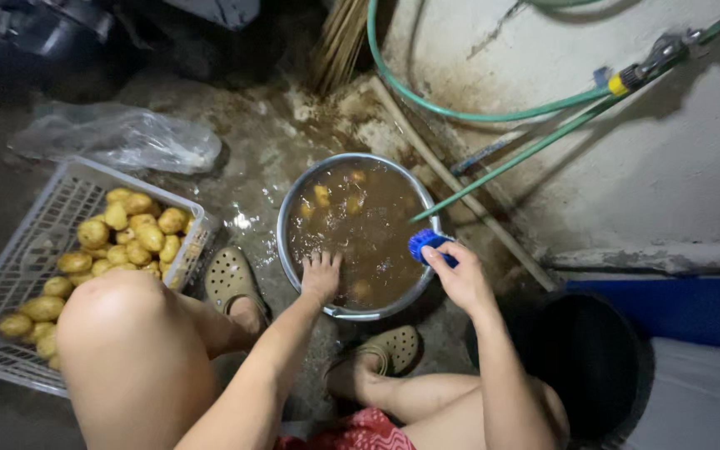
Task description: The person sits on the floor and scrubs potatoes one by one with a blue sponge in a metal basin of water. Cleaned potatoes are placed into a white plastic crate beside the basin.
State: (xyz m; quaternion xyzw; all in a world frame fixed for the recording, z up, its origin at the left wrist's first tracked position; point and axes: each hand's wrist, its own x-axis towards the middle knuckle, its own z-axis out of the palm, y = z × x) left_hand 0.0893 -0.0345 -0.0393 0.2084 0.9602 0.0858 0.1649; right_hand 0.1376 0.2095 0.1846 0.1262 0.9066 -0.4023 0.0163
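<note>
Your bare knees frame the lower view as you squat over a round metal basin of brown, muddy water. Left hand: fingers spread apart, tips dipped into the water at the near rim, closed on nothing that shows. Right hand: fingers clamped around a blue scrub brush, held at the basin's right edge, just above the water.

Potatoes float or sit part-submerged toward the far side of the basin; a few more show dimly under the surface. White plastic crate at your left holds a heap of yellowish potatoes. Green hose slants down from the wall, its end at the basin's right rim.

Judged step: washing, between potatoes. Left hand appears to be feeling for one. Next move calls for a firm hold on a slippery potato in opaque water, then bringing it to the brush.
</note>
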